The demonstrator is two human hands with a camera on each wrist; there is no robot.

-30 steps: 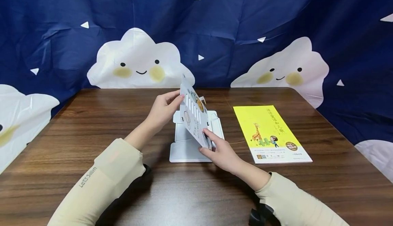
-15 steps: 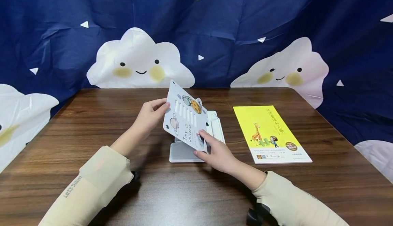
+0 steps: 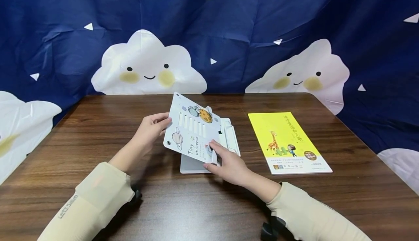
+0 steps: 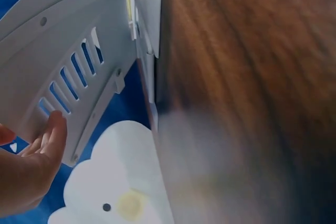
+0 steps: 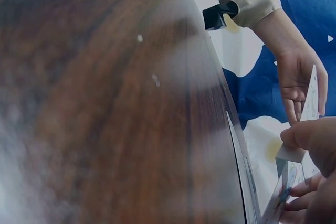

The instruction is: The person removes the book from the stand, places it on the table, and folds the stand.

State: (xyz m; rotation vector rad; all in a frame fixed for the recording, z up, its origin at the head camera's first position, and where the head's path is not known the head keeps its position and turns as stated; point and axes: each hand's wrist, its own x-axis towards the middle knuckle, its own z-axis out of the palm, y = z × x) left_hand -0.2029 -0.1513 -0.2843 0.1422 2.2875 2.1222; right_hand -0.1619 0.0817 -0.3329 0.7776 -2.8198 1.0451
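Observation:
A white book stand has a slotted panel [image 3: 178, 124] printed with planets, an astronaut and "Tiny universe". That panel leans up to the left over the stand's flat base [image 3: 193, 168], which rests on the table. My left hand [image 3: 148, 131] pinches the panel's raised left edge between thumb and fingers. At its lower right corner, my right hand [image 3: 230, 166] grips the panel, thumb on the near edge. The left wrist view shows the panel's plain underside [image 4: 31, 61] and the left hand's fingers [image 4: 52, 135] against it. In the right wrist view both hands meet the panel from opposite sides.
A yellow book [image 3: 262, 135] with a giraffe on its cover lies flat to the right of the stand. The brown wooden table [image 3: 183, 212] ends at a blue curtain [image 3: 229, 22] with smiling clouds.
The panel has swung down to the left, its printed face turning up into view. My left hand has moved left and nearer with its edge; the right hand has shifted slightly left.

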